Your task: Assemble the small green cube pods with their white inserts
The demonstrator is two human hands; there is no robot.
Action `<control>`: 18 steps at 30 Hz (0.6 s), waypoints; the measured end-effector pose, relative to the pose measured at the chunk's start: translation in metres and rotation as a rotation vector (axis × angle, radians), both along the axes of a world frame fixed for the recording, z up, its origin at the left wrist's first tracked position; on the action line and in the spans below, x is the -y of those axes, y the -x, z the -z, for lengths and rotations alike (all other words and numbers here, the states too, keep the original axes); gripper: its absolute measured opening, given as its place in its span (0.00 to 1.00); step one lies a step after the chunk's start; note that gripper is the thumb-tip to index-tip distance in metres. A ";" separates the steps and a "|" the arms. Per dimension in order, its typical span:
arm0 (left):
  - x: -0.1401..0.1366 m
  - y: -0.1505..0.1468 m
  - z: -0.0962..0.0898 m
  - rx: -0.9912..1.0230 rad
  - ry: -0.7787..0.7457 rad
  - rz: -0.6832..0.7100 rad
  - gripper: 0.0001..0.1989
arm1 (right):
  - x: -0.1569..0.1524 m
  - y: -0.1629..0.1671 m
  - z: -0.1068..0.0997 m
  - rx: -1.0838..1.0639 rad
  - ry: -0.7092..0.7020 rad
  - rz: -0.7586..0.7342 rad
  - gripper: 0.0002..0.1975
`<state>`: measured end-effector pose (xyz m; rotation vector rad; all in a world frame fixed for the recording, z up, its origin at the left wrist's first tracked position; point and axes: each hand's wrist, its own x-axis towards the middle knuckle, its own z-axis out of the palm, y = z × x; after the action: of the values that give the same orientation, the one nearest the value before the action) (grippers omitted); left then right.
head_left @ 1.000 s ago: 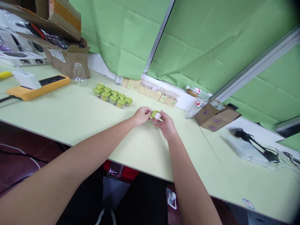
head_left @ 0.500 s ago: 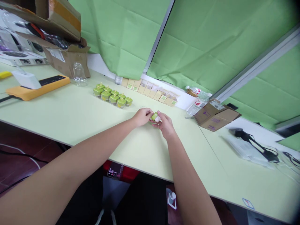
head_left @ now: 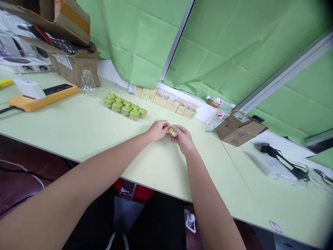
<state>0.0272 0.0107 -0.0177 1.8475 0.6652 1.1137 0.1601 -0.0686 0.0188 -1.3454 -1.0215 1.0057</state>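
Over the pale table (head_left: 156, 163), my left hand (head_left: 158, 130) and my right hand (head_left: 183, 137) meet around a small green-capped jar (head_left: 170, 131) with a whitish body. The fingertips of my left hand pinch its green side. My right thumb lies over the whitish part, with fingers curled beneath. Much of the jar is hidden by the fingers. To the left stand several green-capped clear jars (head_left: 126, 110) in two rows, with small loops on their tops. Behind my hands, several small kraft-paper boxes (head_left: 163, 99) line the wall, some with open tops.
An orange power strip (head_left: 54, 96) with a white plug and a clear plastic dome (head_left: 87, 83) are at left, near a cardboard box (head_left: 75, 67). Plastic bottles (head_left: 218, 118) and an open carton (head_left: 238, 128) stand at right. A black strap (head_left: 283, 161) lies farther right.
My right thumb and index finger have shifted over the jar, covering more of it. My left hand stays almost where it was.
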 end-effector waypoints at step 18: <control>-0.009 0.004 -0.009 0.077 0.255 0.074 0.09 | 0.010 -0.009 -0.010 -0.119 0.023 -0.243 0.15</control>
<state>0.0234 0.0196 -0.0085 1.5916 0.6566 0.9977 0.1692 -0.0784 0.0287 -1.1835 -1.1034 1.2668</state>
